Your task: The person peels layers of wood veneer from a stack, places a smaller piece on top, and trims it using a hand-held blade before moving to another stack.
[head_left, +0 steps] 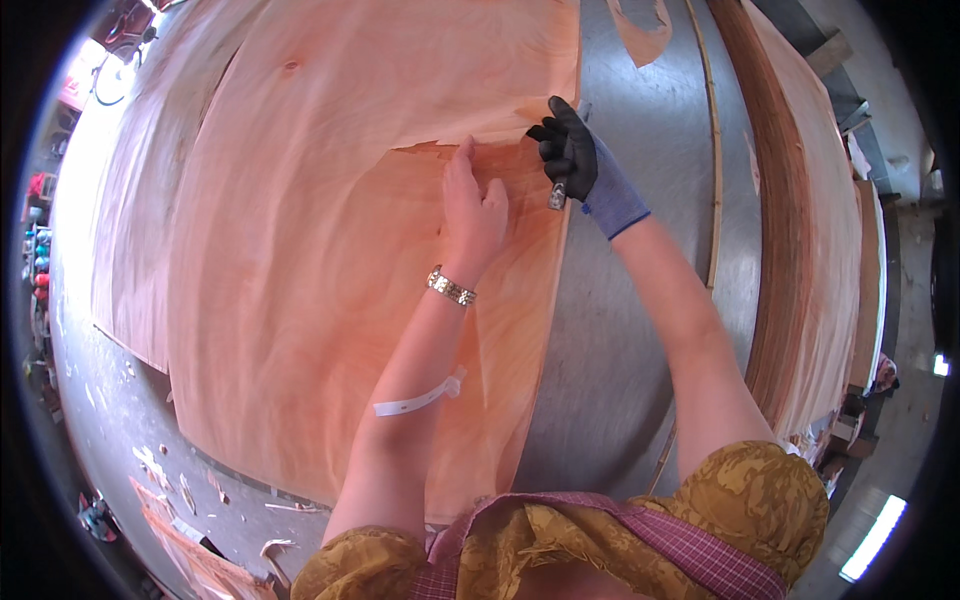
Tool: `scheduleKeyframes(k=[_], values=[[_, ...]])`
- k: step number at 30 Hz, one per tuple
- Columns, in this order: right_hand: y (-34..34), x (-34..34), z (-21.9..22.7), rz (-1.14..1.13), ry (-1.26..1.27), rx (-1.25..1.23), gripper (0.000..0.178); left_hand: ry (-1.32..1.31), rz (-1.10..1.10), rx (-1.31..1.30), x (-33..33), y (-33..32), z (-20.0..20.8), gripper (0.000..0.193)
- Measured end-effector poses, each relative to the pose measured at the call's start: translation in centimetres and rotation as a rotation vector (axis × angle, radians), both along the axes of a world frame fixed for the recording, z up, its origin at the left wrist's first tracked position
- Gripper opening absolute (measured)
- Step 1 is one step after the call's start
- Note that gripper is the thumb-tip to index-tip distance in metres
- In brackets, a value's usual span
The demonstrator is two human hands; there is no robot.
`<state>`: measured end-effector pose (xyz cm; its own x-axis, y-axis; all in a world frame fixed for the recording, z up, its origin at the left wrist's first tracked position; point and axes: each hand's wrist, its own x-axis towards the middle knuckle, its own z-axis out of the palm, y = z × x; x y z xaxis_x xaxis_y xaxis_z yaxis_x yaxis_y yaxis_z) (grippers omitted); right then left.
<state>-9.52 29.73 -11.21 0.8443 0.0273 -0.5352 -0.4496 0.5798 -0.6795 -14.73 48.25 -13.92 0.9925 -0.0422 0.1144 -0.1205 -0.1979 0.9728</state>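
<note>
A large, thin, pinkish wood veneer sheet [300, 250] lies in front of me, with a ragged torn edge across its upper right part. My left hand [474, 210] is bare, its fingers stretched out and the fingertips at that torn edge. It holds nothing that I can see. To its right, at the sheet's right edge, is my right hand [570, 155] in a blue glove with black fingers. Its fingers are wrapped round a slim tool with a metal end [557, 195]; most of the tool is hidden in the grip.
A grey metal tabletop [620, 400] runs along the sheet's right side, with a narrow wood strip [715, 150] lying on it. Farther right is a thick stack of veneer [790, 300]. A loose veneer scrap [645, 35] lies at the far end. Small scraps [155, 465] litter the lower left.
</note>
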Motion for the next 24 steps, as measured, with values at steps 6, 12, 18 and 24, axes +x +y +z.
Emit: scheduleKeyframes(k=[6, 12, 18, 24], values=[[2.3, -0.4, -1.0, -0.051, 0.015, 0.103, 0.039, 0.119, -0.028, -0.289, -0.4, 0.7, 0.5, 0.063], [3.6, -1.3, 1.2, 0.001, -0.065, -0.272, 0.043, 0.235, -0.096, -0.153, -2.4, 2.4, 3.9, 0.05], [3.1, -0.1, 0.0, 0.103, 0.042, -0.436, 0.03, 0.188, -0.177, -0.262, -5.0, 3.4, 5.6, 0.039], [3.9, -0.4, 2.0, 0.108, 0.147, -0.604, 0.023, 0.218, -0.114, -0.378, -6.1, 3.6, 3.8, 0.039]])
